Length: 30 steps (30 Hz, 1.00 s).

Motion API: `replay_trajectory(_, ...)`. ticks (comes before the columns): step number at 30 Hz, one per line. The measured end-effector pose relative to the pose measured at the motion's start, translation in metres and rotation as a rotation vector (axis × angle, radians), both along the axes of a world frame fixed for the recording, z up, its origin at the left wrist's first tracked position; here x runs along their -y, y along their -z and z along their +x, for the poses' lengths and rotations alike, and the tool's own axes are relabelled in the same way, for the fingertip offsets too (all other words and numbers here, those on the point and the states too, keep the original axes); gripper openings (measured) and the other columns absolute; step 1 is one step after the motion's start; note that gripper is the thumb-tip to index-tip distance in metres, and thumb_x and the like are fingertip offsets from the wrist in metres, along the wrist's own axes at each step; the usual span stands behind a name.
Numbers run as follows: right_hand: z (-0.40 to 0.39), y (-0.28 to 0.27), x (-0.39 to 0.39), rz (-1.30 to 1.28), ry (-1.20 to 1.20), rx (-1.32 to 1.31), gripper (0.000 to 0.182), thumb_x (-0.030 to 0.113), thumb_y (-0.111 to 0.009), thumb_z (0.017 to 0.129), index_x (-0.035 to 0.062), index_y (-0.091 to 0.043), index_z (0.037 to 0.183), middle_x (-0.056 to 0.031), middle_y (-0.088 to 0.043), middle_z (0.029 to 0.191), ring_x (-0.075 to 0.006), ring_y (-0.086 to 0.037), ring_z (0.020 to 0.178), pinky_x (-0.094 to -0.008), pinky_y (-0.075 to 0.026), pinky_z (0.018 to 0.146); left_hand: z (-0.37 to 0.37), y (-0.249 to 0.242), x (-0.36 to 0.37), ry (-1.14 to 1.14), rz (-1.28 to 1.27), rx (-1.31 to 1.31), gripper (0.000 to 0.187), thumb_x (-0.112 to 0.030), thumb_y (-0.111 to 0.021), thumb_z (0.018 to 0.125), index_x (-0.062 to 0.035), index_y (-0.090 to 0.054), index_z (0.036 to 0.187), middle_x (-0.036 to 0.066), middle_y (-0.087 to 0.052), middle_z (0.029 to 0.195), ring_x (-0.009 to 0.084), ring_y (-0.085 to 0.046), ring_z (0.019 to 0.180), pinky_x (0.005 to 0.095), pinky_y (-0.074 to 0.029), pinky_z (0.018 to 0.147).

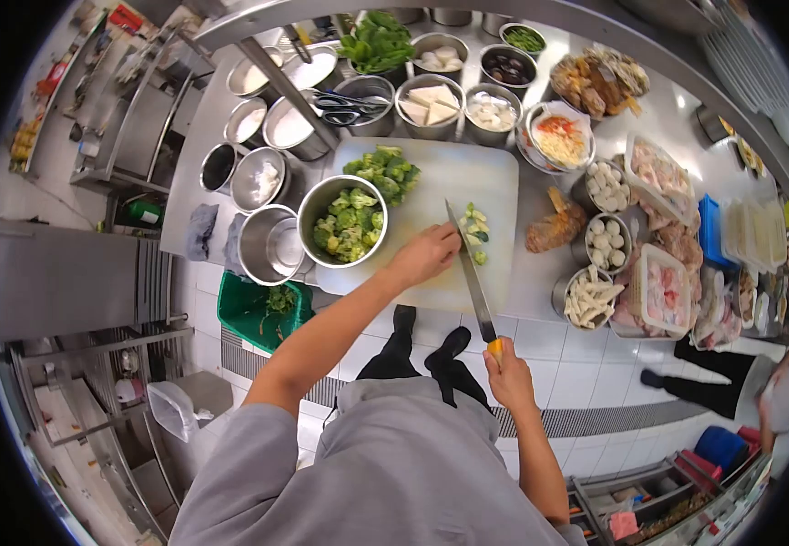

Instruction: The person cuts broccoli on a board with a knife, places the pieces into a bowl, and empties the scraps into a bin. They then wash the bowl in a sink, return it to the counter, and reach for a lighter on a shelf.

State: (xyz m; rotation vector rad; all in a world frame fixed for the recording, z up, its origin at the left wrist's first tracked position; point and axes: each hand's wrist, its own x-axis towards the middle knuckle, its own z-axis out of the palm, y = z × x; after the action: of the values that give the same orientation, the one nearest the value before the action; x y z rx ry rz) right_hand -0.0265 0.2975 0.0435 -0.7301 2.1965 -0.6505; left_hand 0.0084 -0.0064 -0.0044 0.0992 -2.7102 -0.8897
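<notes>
My right hand [510, 378] is closed around the yellow handle of a long kitchen knife [474, 282]. The blade points away from me over the white cutting board [485, 173]. Just left of the blade, my left hand [428, 255] is low over the board with its fingers drawn together; whatever is under the fingertips is hidden. Cut broccoli pieces [474, 223] lie right of the blade near its tip. A steel pot of broccoli florets [349, 223] stands on the board's left part, with a heap of broccoli [385, 173] behind it.
An empty steel pot [271, 244] stands left of the board. Bowls of tofu [429, 105], white balls [605, 241] and pale strips [592, 298] surround it. A green bin [253, 309] sits below the counter's left edge. Another person [758, 382] stands at right.
</notes>
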Motion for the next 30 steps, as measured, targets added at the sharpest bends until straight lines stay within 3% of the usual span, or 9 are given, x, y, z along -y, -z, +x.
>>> replay_trajectory(5,0.0,0.003,-0.001,0.0,-0.016,-0.008,0.035,0.031,-0.056,0.098,0.0098,-0.045,0.124,-0.0269,-0.066,0.083,-0.0503,-0.063,0.08,-0.055,-0.048,0.068,-0.008,-0.087,0.046,-0.266,-0.186,-0.278,0.022,-0.002,-0.066,0.076,-0.0052,-0.06,0.097,0.015,-0.059,0.103,0.0347,-0.059,0.099,0.0452,-0.051,0.084)
replay_trajectory(8,0.0,0.001,0.001,0.032,-0.018,0.013,0.036,0.03,-0.056,0.098,0.01,-0.045,0.125,-0.0266,-0.067,0.084,-0.0504,-0.063,0.081,-0.0551,-0.048,0.068,-0.003,-0.114,0.12,-0.46,-0.045,0.056,0.025,-0.003,-0.066,0.074,-0.0046,-0.063,0.099,0.017,-0.062,0.105,0.0386,-0.061,0.101,0.0454,-0.051,0.087)
replay_trajectory(11,0.005,0.003,0.001,-0.023,-0.05,-0.054,0.034,0.028,-0.055,0.098,0.0088,-0.043,0.125,-0.0286,-0.065,0.079,-0.0509,-0.063,0.076,-0.0564,-0.047,0.065,0.01,-0.066,0.171,-0.299,-0.059,0.171,0.021,-0.003,-0.066,0.076,-0.0034,-0.063,0.097,0.017,-0.062,0.103,0.0399,-0.063,0.094,0.0458,-0.051,0.082)
replay_trajectory(15,0.001,0.002,0.001,-0.027,-0.056,-0.088,0.034,0.028,-0.055,0.099,0.0087,-0.044,0.124,-0.0286,-0.065,0.079,-0.051,-0.063,0.076,-0.0563,-0.047,0.065,0.04,-0.119,0.123,-0.529,-0.12,-0.205,0.016,-0.013,-0.069,0.083,-0.006,-0.064,0.096,0.015,-0.062,0.101,0.0377,-0.064,0.085,0.045,-0.052,0.074)
replay_trajectory(17,0.003,0.003,0.0,-0.035,-0.053,-0.086,0.034,0.028,-0.054,0.099,0.0086,-0.044,0.124,-0.0286,-0.065,0.079,-0.0511,-0.062,0.076,-0.0564,-0.047,0.065,0.072,-0.114,0.115,-0.569,-0.006,-0.006,0.019,-0.017,-0.072,0.082,-0.0084,-0.065,0.098,0.014,-0.061,0.101,0.0367,-0.064,0.085,0.0448,-0.052,0.076)
replay_trajectory(19,0.004,0.004,0.0,-0.018,-0.044,-0.078,0.034,0.028,-0.054,0.098,0.0082,-0.044,0.124,-0.0282,-0.065,0.08,-0.051,-0.062,0.076,-0.0568,-0.046,0.065,0.099,-0.08,0.117,-0.41,-0.179,0.205,0.031,-0.02,-0.076,0.079,-0.0103,-0.066,0.106,0.012,-0.059,0.1,0.0333,-0.064,0.088,0.0424,-0.053,0.076)
replay_trajectory(22,0.006,0.005,0.001,-0.019,-0.045,-0.107,0.035,0.028,-0.054,0.098,0.0081,-0.044,0.125,-0.0282,-0.065,0.08,-0.0512,-0.062,0.076,-0.0568,-0.047,0.065,0.097,-0.074,0.102,-0.419,-0.224,0.333,0.036,-0.024,-0.078,0.077,-0.0131,-0.066,0.109,0.01,-0.06,0.103,0.0305,-0.064,0.089,0.0426,-0.051,0.078)
replay_trajectory(26,0.002,0.003,0.0,-0.032,-0.074,-0.12,0.035,0.028,-0.054,0.098,0.0083,-0.044,0.125,-0.0282,-0.065,0.079,-0.0509,-0.062,0.076,-0.0567,-0.047,0.065,0.08,-0.076,0.081,-0.396,-0.533,0.373,0.037,-0.024,-0.078,0.073,-0.018,-0.068,0.109,0.007,-0.062,0.106,0.0252,-0.063,0.1,0.0427,-0.046,0.082)
replay_trajectory(30,-0.001,-0.001,0.002,-0.014,-0.046,-0.082,0.034,0.028,-0.057,0.097,0.0092,-0.045,0.123,-0.0265,-0.066,0.084,-0.0505,-0.063,0.08,-0.0563,-0.048,0.067,0.079,-0.073,0.095,-0.396,-0.458,0.412,0.029,-0.022,-0.074,0.074,-0.0154,-0.07,0.102,0.008,-0.065,0.099,0.0285,-0.065,0.093,0.045,-0.047,0.08)
